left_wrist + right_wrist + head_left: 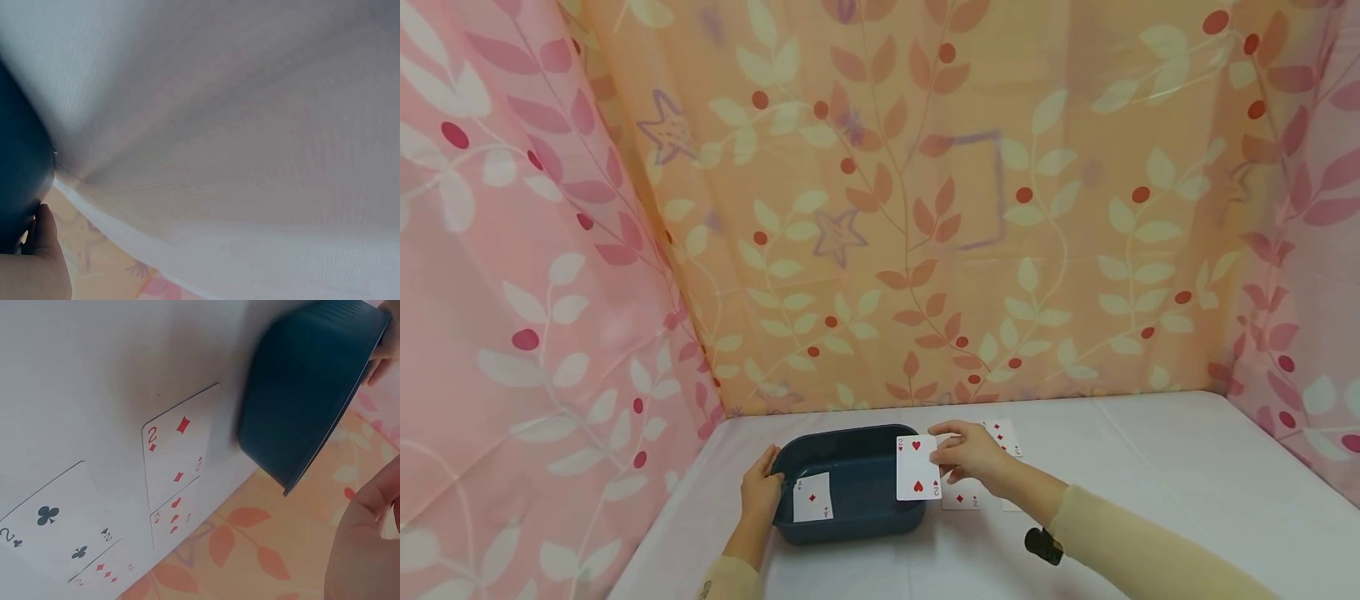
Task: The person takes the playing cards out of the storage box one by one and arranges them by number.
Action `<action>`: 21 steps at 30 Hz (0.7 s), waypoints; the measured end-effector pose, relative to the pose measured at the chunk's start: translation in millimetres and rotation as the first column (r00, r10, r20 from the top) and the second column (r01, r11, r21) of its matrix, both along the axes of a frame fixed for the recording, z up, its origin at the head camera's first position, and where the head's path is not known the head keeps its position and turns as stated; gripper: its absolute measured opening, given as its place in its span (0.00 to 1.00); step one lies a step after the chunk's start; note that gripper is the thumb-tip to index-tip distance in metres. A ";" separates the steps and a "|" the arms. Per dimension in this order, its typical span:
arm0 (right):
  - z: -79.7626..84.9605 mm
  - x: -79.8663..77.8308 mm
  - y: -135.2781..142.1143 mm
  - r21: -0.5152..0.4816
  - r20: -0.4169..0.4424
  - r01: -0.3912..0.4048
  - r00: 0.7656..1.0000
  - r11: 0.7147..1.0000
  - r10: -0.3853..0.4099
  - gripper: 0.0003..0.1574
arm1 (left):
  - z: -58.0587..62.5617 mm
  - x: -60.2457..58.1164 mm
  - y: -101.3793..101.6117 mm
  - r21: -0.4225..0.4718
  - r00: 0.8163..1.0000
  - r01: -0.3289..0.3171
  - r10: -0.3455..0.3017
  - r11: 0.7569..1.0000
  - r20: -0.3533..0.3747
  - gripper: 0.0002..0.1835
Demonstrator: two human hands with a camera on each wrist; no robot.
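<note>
My right hand (973,457) pinches a two of hearts card (917,468) by its right edge, face up above the right rim of a dark blue basin (857,527). An ace of diamonds (812,497) lies inside the basin on its left side. At the basin's left end, my left hand (760,492) grips the rim. In the left wrist view only part of that hand (44,256) shows, against the basin wall. The right wrist view catches part of the right hand (362,544); the held card is mostly out of that frame.
Right of the basin, a two of diamonds (177,447), two of clubs (56,528), three of hearts (174,517) and three of diamonds (106,573) lie face up on the white tablecloth (1120,467). Patterned curtains (910,208) hang behind and at both sides.
</note>
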State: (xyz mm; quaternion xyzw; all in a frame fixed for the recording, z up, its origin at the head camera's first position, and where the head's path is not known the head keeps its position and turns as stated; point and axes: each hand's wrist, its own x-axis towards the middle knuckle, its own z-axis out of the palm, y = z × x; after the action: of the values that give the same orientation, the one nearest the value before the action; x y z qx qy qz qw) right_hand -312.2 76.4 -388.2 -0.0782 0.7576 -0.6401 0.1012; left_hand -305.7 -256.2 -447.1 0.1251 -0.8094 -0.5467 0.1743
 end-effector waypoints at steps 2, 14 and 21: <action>0.3 0.4 2.7 0.003 0.004 0.011 1.000 1.000 -0.011 0.27 | 0.2 0.6 0.1 -0.011 1.000 -0.003 0.003 1.000 -0.007 0.31; 1.3 2.1 21.9 0.026 0.004 0.077 0.997 0.997 -0.077 0.27 | -1.2 -1.8 0.1 -0.011 1.000 -0.013 0.013 1.000 -0.012 0.31; 1.3 1.4 36.0 0.040 0.002 0.071 0.997 0.997 -0.071 0.28 | -0.2 -0.2 -1.0 0.003 1.000 -0.001 0.001 1.000 0.006 0.31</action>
State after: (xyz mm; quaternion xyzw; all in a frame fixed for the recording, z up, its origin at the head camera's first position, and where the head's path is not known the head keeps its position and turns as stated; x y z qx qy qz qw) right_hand -310.8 112.4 -386.9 -0.0481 0.7723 -0.6283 0.0810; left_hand -306.0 -257.2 -447.2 0.1276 -0.8091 -0.5474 0.1717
